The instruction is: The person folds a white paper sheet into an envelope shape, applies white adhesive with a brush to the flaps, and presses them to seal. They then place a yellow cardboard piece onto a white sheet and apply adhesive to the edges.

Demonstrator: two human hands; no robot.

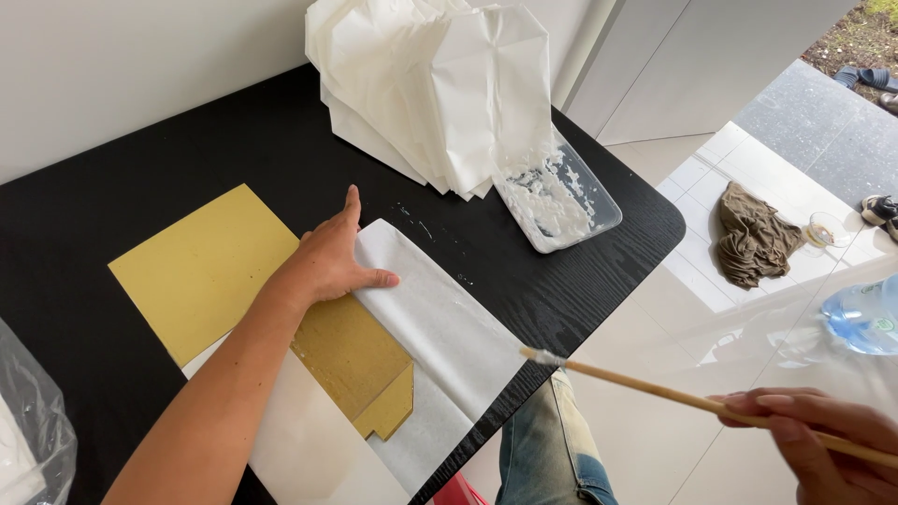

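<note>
The right hand (828, 449) is closed around a thin wooden brush (692, 400). It holds the stick near the back end, low at the right edge of the view. The brush tip has white paste on it and hangs just past the table's edge, close to the white paper (449, 332).

The left hand (332, 262) holds nothing. It lies flat and open, with fingers spread, and presses down where the white paper meets the gold card (201, 266). The thumb rests on the white paper.

The gold card lies on the black table (122, 201). A folded part of it, with a notched corner, sits on top of the white paper.

Farther back is 1 clear plastic tray (561, 196) with white paste in it. A pile of folded white paper bags (435, 89) leans over the tray. A clear plastic bag (33, 430) sits at the left edge.

What could go wrong? Paste might drip off the tip onto the table or the jeans below, because the tip hangs off the edge. If the flat hand lifts, the paper might slide or curl up. The pile of bags might tip into the paste.
</note>
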